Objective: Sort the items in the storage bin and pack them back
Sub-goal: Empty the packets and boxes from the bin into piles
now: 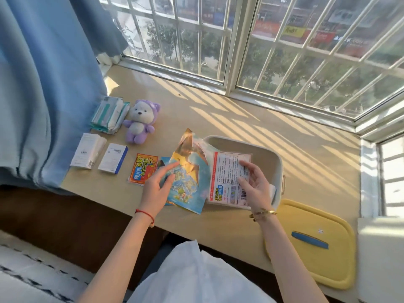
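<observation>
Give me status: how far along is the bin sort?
Done: plush bear, wipes packs, two white boxes and orange packet are laid out left of the bin. In hand: right hand holds a white-backed packet; left hand rests on colourful sheets. Left: packing everything back; yellow lid off.

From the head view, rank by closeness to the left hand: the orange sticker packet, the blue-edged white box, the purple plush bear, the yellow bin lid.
1. Orange sticker packet: just beyond the left hand, on its left.
2. Blue-edged white box: farther left.
3. Purple plush bear: up-left, toward the window.
4. Yellow bin lid: far right, at the sill's near edge.
</observation>
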Action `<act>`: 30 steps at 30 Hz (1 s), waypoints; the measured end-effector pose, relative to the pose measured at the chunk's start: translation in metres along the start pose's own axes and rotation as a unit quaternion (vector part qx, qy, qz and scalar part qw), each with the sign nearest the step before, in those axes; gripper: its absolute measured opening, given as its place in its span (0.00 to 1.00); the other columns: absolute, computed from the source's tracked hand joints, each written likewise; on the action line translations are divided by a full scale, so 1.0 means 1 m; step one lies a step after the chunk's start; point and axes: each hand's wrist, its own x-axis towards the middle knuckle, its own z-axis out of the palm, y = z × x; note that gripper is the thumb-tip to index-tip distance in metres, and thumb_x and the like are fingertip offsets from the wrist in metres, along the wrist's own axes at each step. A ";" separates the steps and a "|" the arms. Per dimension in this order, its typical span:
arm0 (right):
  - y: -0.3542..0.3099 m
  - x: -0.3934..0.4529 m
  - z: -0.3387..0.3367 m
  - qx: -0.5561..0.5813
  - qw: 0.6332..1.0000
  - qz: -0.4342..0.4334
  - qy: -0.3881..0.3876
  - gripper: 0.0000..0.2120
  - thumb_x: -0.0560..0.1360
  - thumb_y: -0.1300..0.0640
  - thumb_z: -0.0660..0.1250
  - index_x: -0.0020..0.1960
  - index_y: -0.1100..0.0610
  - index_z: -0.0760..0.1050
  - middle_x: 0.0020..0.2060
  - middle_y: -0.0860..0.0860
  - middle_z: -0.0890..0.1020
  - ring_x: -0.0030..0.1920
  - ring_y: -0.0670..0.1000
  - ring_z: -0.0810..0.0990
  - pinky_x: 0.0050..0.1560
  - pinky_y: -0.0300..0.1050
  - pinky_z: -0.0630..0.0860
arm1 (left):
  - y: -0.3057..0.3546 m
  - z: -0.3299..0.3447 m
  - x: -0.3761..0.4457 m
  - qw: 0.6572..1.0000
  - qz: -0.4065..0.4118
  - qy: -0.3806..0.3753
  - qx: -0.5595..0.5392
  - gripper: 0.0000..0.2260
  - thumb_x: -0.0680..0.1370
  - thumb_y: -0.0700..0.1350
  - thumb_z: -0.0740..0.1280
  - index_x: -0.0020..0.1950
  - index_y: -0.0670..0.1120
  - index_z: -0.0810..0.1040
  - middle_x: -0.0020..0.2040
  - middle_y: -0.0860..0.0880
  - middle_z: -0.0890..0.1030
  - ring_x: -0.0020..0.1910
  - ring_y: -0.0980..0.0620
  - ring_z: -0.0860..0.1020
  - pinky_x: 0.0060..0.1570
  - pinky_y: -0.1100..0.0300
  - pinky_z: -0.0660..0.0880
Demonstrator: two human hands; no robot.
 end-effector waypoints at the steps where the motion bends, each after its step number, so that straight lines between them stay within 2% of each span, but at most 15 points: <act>1: -0.002 -0.001 0.009 -0.001 1.000 0.001 -0.006 0.18 0.76 0.70 0.64 0.64 0.58 0.73 0.59 0.52 0.79 0.57 0.45 0.80 0.50 0.41 0.80 | -0.001 -0.007 -0.003 1.000 -0.001 0.008 -0.004 0.15 0.81 0.41 0.62 0.65 0.54 0.76 0.60 0.55 0.76 0.56 0.62 0.76 0.47 0.70 0.76; 3: -0.005 -0.002 0.027 -0.006 1.000 0.004 -0.017 0.18 0.76 0.71 0.63 0.64 0.59 0.73 0.58 0.52 0.79 0.55 0.44 0.81 0.48 0.39 0.80 | -0.005 -0.023 -0.006 1.000 -0.005 0.022 -0.005 0.15 0.81 0.41 0.62 0.66 0.53 0.76 0.60 0.56 0.76 0.57 0.62 0.75 0.48 0.74 0.74; 7: -0.002 0.001 0.069 -0.031 0.999 -0.003 -0.030 0.18 0.76 0.70 0.64 0.63 0.57 0.74 0.59 0.53 0.78 0.57 0.46 0.80 0.51 0.42 0.80 | -0.026 -0.064 -0.001 0.999 -0.019 0.029 -0.016 0.15 0.81 0.45 0.62 0.64 0.62 0.76 0.61 0.57 0.77 0.58 0.54 0.78 0.50 0.53 0.80; 8: 0.000 0.002 0.081 -0.034 0.999 -0.002 -0.030 0.18 0.76 0.71 0.64 0.63 0.57 0.74 0.59 0.53 0.78 0.57 0.47 0.80 0.52 0.44 0.81 | -0.030 -0.076 0.002 0.999 -0.026 0.031 -0.020 0.15 0.81 0.46 0.62 0.64 0.62 0.76 0.60 0.56 0.78 0.56 0.54 0.79 0.48 0.51 0.81; 10: 0.003 0.004 0.107 -0.033 0.999 0.005 -0.025 0.18 0.76 0.71 0.64 0.63 0.57 0.74 0.59 0.51 0.79 0.58 0.49 0.80 0.53 0.45 0.80 | -0.035 -0.100 0.010 0.999 -0.029 0.034 -0.030 0.15 0.81 0.45 0.62 0.64 0.61 0.76 0.60 0.58 0.78 0.55 0.56 0.79 0.46 0.54 0.82; 13: 0.008 0.006 0.150 -0.027 1.000 0.009 -0.003 0.19 0.75 0.73 0.63 0.63 0.58 0.74 0.59 0.51 0.79 0.56 0.47 0.81 0.51 0.41 0.80 | -0.047 -0.141 0.026 0.999 -0.022 0.026 -0.029 0.15 0.81 0.44 0.62 0.65 0.57 0.76 0.62 0.59 0.76 0.58 0.60 0.77 0.49 0.57 0.80; 16: 0.012 0.004 0.192 -0.003 0.999 0.027 0.037 0.19 0.75 0.74 0.63 0.62 0.59 0.74 0.58 0.50 0.79 0.52 0.41 0.81 0.47 0.37 0.79 | -0.060 -0.181 0.045 0.999 -0.027 -0.002 -0.022 0.15 0.81 0.44 0.62 0.66 0.57 0.76 0.62 0.58 0.76 0.60 0.57 0.76 0.50 0.56 0.80; 18: 0.017 0.003 0.217 0.007 0.998 0.036 0.059 0.19 0.75 0.74 0.63 0.61 0.57 0.75 0.58 0.50 0.79 0.52 0.44 0.81 0.47 0.39 0.80 | -0.068 -0.204 0.056 0.999 -0.027 -0.025 -0.016 0.15 0.81 0.44 0.62 0.66 0.57 0.76 0.62 0.60 0.75 0.59 0.56 0.77 0.49 0.55 0.80; 21: 0.026 0.002 0.251 0.005 0.995 0.044 0.084 0.19 0.74 0.73 0.64 0.60 0.55 0.75 0.59 0.51 0.79 0.57 0.47 0.80 0.54 0.45 0.80 | -0.080 -0.235 0.072 0.998 -0.037 -0.055 -0.021 0.15 0.81 0.44 0.62 0.66 0.57 0.76 0.61 0.58 0.76 0.56 0.56 0.78 0.44 0.58 0.81; 23: 0.029 0.001 0.272 0.011 0.994 0.050 0.100 0.20 0.74 0.73 0.64 0.60 0.55 0.75 0.59 0.51 0.79 0.56 0.44 0.81 0.52 0.41 0.80 | -0.088 -0.254 0.082 0.997 -0.039 -0.065 -0.017 0.15 0.81 0.44 0.62 0.66 0.56 0.76 0.60 0.58 0.76 0.54 0.59 0.79 0.42 0.58 0.81; 25: 0.031 0.001 0.289 0.022 0.991 0.058 0.116 0.19 0.75 0.72 0.64 0.60 0.54 0.75 0.59 0.50 0.79 0.55 0.45 0.81 0.50 0.41 0.80 | -0.096 -0.268 0.090 0.997 -0.038 -0.071 -0.010 0.15 0.81 0.43 0.62 0.66 0.56 0.76 0.58 0.58 0.76 0.51 0.62 0.79 0.41 0.58 0.81; 30: 0.035 -0.002 0.302 0.041 0.985 0.066 0.154 0.18 0.75 0.71 0.65 0.62 0.55 0.75 0.58 0.50 0.80 0.56 0.47 0.81 0.51 0.45 0.81 | -0.116 -0.277 0.103 0.994 -0.061 -0.089 -0.015 0.14 0.81 0.44 0.63 0.66 0.56 0.75 0.58 0.55 0.77 0.52 0.56 0.79 0.39 0.61 0.80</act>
